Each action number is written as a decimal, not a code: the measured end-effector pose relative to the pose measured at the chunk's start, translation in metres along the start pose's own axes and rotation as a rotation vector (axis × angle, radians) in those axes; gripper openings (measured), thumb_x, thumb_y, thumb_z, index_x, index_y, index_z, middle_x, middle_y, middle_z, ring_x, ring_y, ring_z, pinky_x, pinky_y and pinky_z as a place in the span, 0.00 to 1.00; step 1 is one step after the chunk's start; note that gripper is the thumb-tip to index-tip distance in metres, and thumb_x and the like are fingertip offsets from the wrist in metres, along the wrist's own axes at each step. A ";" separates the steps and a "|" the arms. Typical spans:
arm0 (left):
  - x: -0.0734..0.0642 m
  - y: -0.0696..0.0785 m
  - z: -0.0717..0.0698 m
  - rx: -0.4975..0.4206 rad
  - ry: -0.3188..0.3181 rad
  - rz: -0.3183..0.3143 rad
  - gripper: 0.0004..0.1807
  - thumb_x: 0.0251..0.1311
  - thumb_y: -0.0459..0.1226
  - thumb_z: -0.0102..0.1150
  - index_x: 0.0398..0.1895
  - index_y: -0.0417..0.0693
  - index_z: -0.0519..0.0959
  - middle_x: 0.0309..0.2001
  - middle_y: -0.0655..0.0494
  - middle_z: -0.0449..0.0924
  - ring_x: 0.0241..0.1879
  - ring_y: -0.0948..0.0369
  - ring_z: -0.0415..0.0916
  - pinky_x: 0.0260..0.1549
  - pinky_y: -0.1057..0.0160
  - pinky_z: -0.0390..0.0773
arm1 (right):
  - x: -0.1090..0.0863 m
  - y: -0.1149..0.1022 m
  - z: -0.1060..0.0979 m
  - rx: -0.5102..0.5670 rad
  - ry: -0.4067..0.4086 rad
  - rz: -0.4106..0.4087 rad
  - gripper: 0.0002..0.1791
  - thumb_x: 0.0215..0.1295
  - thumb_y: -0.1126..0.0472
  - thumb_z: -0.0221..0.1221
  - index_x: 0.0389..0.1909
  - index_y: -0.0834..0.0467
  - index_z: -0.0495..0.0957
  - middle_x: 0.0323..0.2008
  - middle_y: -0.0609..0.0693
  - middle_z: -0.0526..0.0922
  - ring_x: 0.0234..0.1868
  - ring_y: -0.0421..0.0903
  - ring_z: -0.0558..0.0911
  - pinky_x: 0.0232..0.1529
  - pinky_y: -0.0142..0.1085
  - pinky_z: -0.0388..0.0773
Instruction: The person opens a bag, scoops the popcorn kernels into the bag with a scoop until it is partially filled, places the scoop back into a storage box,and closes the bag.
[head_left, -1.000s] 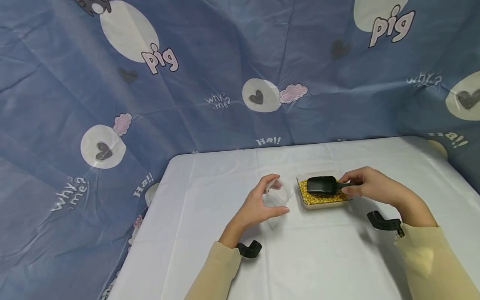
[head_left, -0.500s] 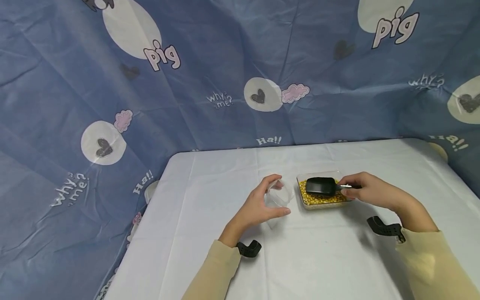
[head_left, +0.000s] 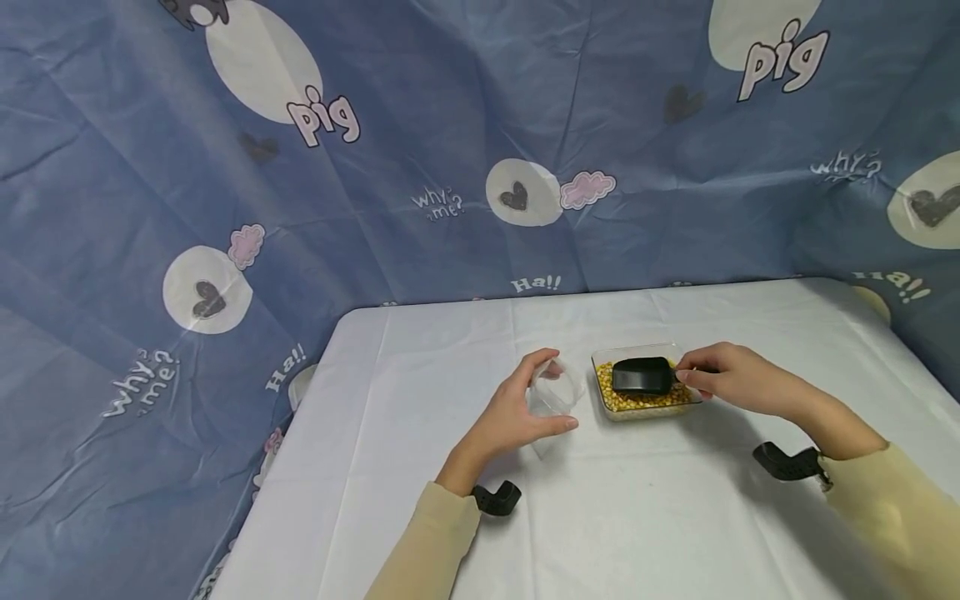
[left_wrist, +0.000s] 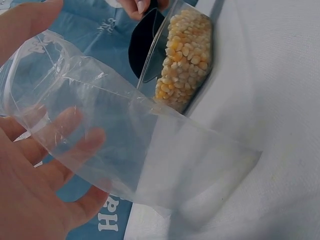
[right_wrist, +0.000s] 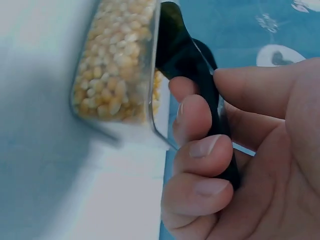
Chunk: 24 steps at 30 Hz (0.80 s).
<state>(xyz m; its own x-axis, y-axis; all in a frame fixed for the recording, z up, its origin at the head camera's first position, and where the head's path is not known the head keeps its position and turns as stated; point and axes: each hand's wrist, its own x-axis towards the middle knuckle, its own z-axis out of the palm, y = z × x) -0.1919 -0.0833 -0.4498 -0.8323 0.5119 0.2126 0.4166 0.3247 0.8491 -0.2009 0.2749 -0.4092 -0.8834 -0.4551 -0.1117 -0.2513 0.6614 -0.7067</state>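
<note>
My left hand [head_left: 517, 408] holds a clear plastic bag [left_wrist: 115, 135] at its mouth, thumb on one side and fingers curved round the other. The bag hangs with its mouth spread and nothing visible inside. Just to its right stands a clear rectangular container [head_left: 637, 414] of yellow corn kernels [left_wrist: 187, 50]. Over the kernels lies the bowl of a black scoop [head_left: 642, 377]. My right hand [head_left: 731, 375] grips the scoop's handle, with fingers wrapped round it and the thumb along it in the right wrist view. The fingers hide much of the handle in the head view.
A white cloth [head_left: 600, 517] covers the table, whose far edge meets a blue printed curtain [head_left: 450, 167]. Black wrist straps [head_left: 498, 498] sit at both sleeves. The container's wall [right_wrist: 155, 75] rises between the kernels and my right fingers.
The right wrist and forearm have swung outward to the right, and the scoop has turned so its handle is mostly hidden. Its bowl stays over the kernels. My left hand and the bag barely move.
</note>
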 end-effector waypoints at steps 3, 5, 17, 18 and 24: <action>-0.001 0.000 -0.001 -0.006 0.001 0.005 0.49 0.52 0.48 0.78 0.74 0.74 0.57 0.65 0.52 0.72 0.64 0.64 0.68 0.67 0.49 0.61 | 0.000 -0.001 -0.002 -0.032 -0.001 -0.002 0.10 0.77 0.56 0.55 0.42 0.56 0.82 0.25 0.46 0.76 0.29 0.43 0.74 0.31 0.38 0.68; -0.001 -0.001 -0.001 -0.009 0.003 0.003 0.49 0.52 0.48 0.78 0.74 0.74 0.57 0.65 0.52 0.72 0.64 0.64 0.68 0.67 0.48 0.61 | 0.000 -0.001 -0.004 -0.047 -0.001 -0.001 0.10 0.77 0.56 0.55 0.44 0.55 0.83 0.27 0.47 0.78 0.30 0.44 0.75 0.31 0.39 0.70; -0.001 0.000 0.001 0.032 -0.009 -0.005 0.50 0.51 0.49 0.78 0.75 0.73 0.57 0.64 0.59 0.72 0.64 0.66 0.67 0.68 0.53 0.61 | -0.009 -0.007 -0.024 -0.236 0.047 -0.003 0.08 0.74 0.56 0.58 0.45 0.53 0.85 0.36 0.44 0.83 0.34 0.42 0.77 0.33 0.40 0.73; -0.001 0.000 0.001 0.033 -0.010 -0.004 0.50 0.51 0.49 0.78 0.75 0.73 0.57 0.64 0.59 0.72 0.64 0.66 0.67 0.68 0.53 0.61 | -0.010 -0.008 -0.026 -0.258 0.049 -0.004 0.09 0.74 0.56 0.59 0.45 0.53 0.85 0.38 0.44 0.84 0.35 0.42 0.78 0.34 0.41 0.74; -0.002 -0.001 0.001 0.033 -0.003 -0.010 0.51 0.51 0.49 0.78 0.75 0.73 0.56 0.63 0.65 0.72 0.64 0.67 0.67 0.68 0.52 0.61 | -0.012 -0.017 -0.037 -0.376 0.049 -0.002 0.09 0.72 0.56 0.61 0.45 0.54 0.85 0.39 0.45 0.85 0.34 0.40 0.78 0.34 0.42 0.74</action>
<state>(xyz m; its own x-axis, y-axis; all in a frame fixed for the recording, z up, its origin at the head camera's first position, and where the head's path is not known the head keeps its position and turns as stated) -0.1904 -0.0835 -0.4520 -0.8356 0.5106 0.2026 0.4200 0.3559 0.8348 -0.2009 0.2906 -0.3702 -0.8982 -0.4338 -0.0710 -0.3728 0.8372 -0.4001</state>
